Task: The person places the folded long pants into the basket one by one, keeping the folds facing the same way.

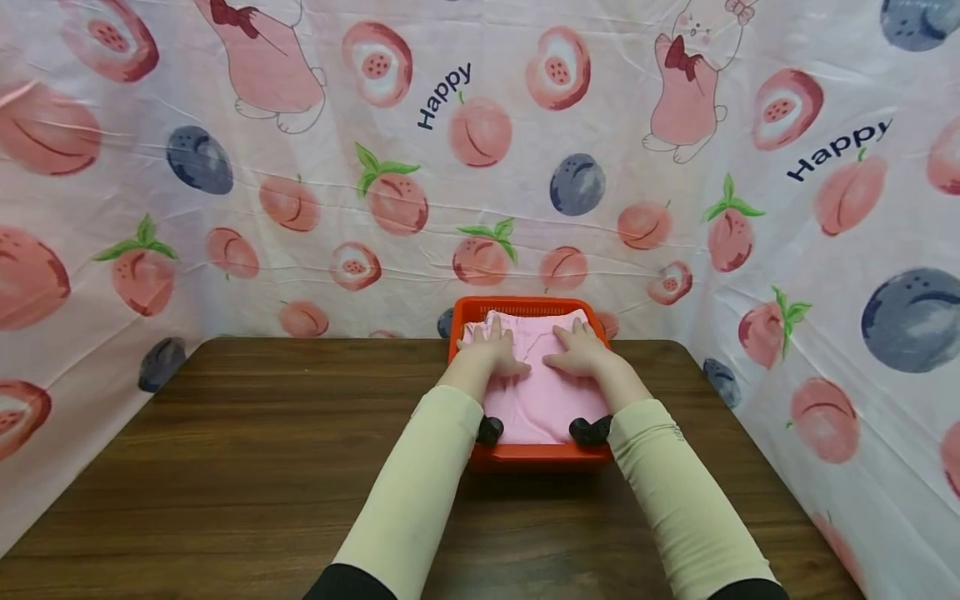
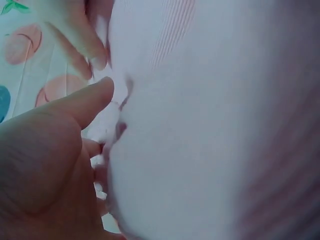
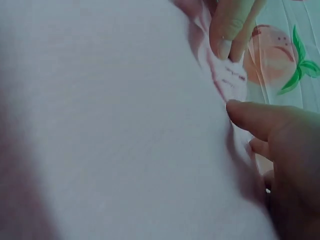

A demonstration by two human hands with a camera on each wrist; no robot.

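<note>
A folded pink garment (image 1: 536,404) with a gathered band along its far edge fills an orange plastic basket (image 1: 540,452). My left hand (image 1: 489,352) rests on the garment's left part, fingers spread and pointing away. On the right part lies my right hand (image 1: 581,350), its fingers also spread, with the thumb toward the other hand. Close up, the left wrist view has pale pink cloth (image 2: 175,125) beside the left thumb, with a ribbed patch near the top. Smooth cloth (image 3: 130,125) spans most of the right wrist view, and the right thumb touches its edge.
The basket stands on a dark wooden table (image 1: 262,467), near its back edge. Behind and at both sides hangs a white sheet (image 1: 517,200) printed with peaches, blueberries and rabbits. A black wrist camera (image 1: 590,431) sits under the right wrist, over the basket's front rim.
</note>
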